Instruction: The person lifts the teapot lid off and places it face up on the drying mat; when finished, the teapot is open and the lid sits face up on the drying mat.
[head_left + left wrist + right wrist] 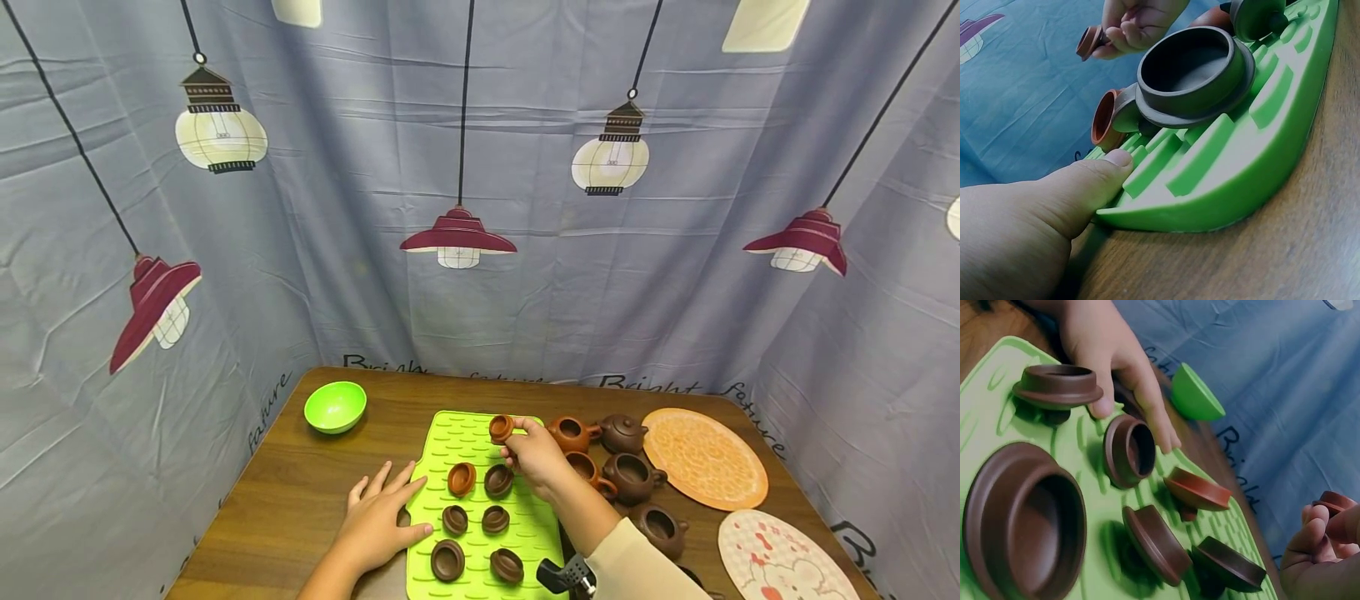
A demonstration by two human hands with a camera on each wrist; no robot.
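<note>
Over the far end of the green ridged mat (536, 525), my right hand (538, 457) pinches a small reddish-brown clay teapot lid (501, 428), its hollow side showing. In the left wrist view that lid (1089, 42) is raised above the mat. My left hand (378, 523) lies spread at the mat's left edge, its thumb touching the green rim. Upturned lids stand on the mat in two columns: one orange-brown lid (461, 479) and several dark brown ones, such as the near-left lid (447, 560). The right wrist view shows their knobs pointing down.
Right of the mat stand several lidless clay teapots, orange (572, 433) and dark brown (632, 479). A dark teapot (622, 434) at the back wears its lid. Beyond them lie an orange round mat (705, 458) and a pink-white one (783, 554). A green bowl (335, 407) sits back left.
</note>
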